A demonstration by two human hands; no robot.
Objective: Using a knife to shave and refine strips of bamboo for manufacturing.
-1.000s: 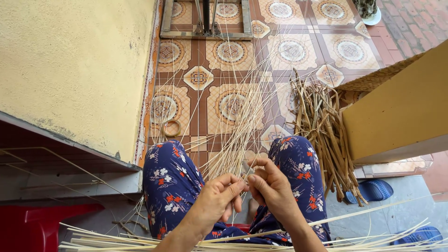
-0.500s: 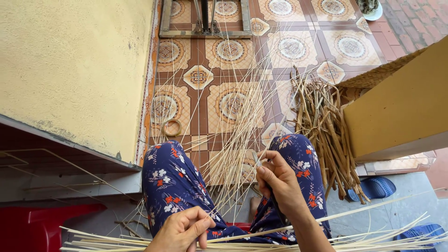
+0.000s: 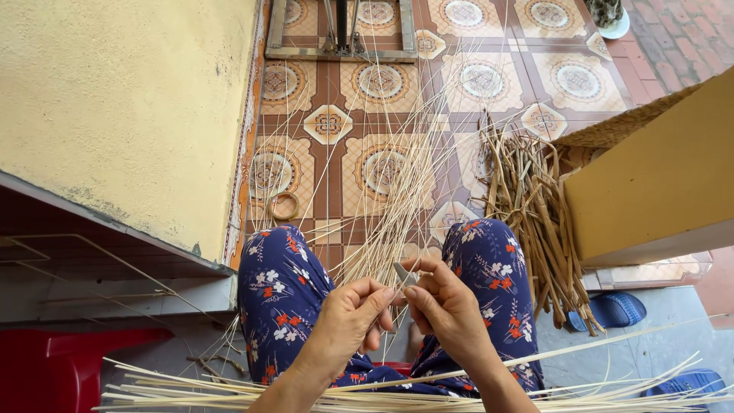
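Your trousers (image 3: pixel 283 298) are deep blue, strewn with small white and red-orange flowers. The thin strips (image 3: pixel 382 191) fanning up from your fingers (image 3: pixel 380 294) are pale straw yellow, as are the flat strips (image 3: pixel 428 391) lying across your lap. The floor tiles (image 3: pixel 329 76) are brown and cream with round ornamental medallions. The wall (image 3: pixel 115 99) on your left is plain pale yellow. The bundle of stalks (image 3: pixel 535 214) is dull tan-brown. The stool (image 3: pixel 69 367) is bright red, and the slippers (image 3: pixel 615 310) are blue.
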